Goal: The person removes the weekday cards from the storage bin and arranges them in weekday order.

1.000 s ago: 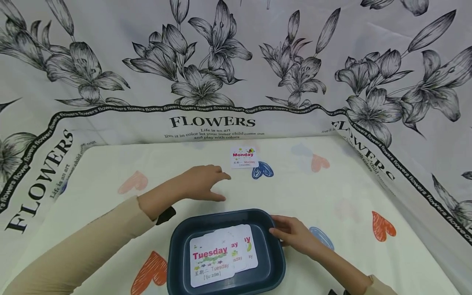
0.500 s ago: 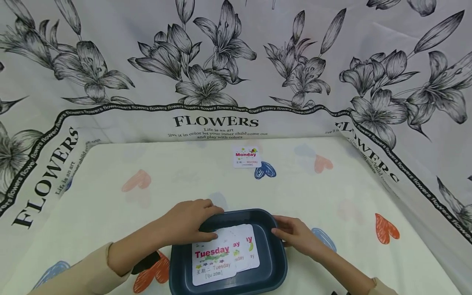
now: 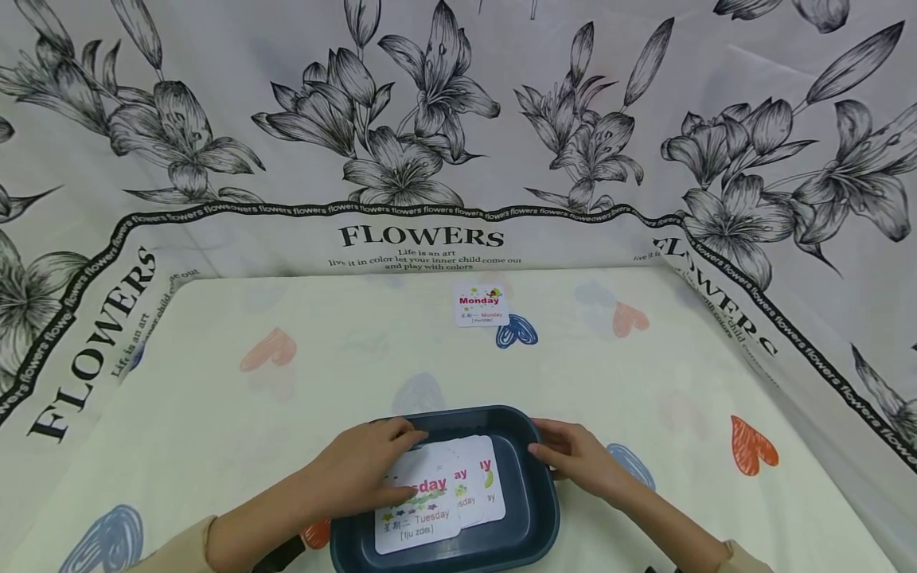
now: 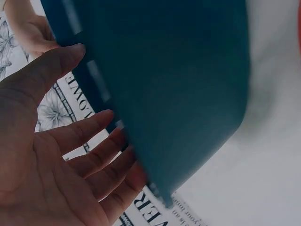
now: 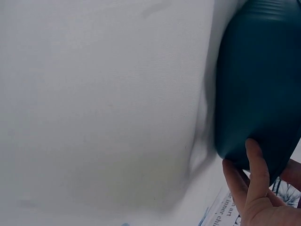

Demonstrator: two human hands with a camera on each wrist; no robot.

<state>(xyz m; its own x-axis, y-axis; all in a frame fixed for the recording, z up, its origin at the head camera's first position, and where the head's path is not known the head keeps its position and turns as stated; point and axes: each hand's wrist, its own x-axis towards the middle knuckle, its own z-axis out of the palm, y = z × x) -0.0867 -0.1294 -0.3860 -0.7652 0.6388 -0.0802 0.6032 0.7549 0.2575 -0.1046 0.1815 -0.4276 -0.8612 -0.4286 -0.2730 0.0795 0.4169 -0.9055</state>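
A dark blue-green plastic tray (image 3: 526,509) sits at the front of the table, with several overlapping white word cards in it. The Tuesday card (image 3: 419,529) lies on top of the pile, partly under my left hand (image 3: 365,469). That hand reaches over the tray's left side, thumb and fingers spread apart above the cards; whether its fingertips touch a card is unclear. In the left wrist view its fingers extend past the tray's rim. At the tray's right end my right hand (image 3: 583,458) holds the wall, thumb at the rim and fingers (image 5: 256,165) against the outside.
A Monday card (image 3: 481,306) lies face up towards the far side of the table. Under everything is a cream tablecloth (image 3: 322,358) printed with hearts. Behind the table hangs a white flower-printed cloth (image 3: 301,175).
My left hand has come back from near the Monday card and down over the tray's left side and its cards. My right hand and the tray stay put.
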